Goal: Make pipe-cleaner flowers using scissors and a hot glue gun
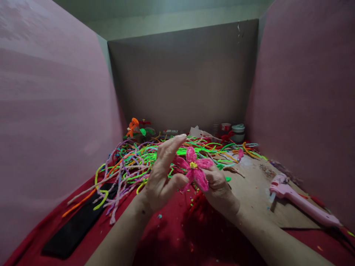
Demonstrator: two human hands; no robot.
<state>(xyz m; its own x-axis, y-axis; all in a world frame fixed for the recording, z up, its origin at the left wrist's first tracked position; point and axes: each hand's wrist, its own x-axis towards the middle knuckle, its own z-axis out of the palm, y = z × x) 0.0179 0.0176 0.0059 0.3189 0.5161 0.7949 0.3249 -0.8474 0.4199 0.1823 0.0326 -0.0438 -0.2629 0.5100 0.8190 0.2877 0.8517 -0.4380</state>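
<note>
A pink pipe-cleaner flower (pixel 205 163) with a yellow centre faces up toward me. My right hand (pixel 219 186) is closed around it from behind and below; the fingertips are hidden by the petals. To the flower's left is my left hand (pixel 163 171), its fingers stretched upward and its thumb held apart, close to the lower left petal. Whether that thumb touches the petal I cannot tell. Behind both hands spreads a tangled heap of pipe cleaners (pixel 130 171) in green, purple, pink, orange and yellow.
On the right, a pink glue gun (pixel 302 201) lies on a cardboard sheet (pixel 253 194). A long black object (pixel 74 225) rests at left on the red cloth (pixel 163 236). An orange flower (pixel 133 126) and a white lidded container (pixel 237 132) stand at the back. Pink walls rise on both sides.
</note>
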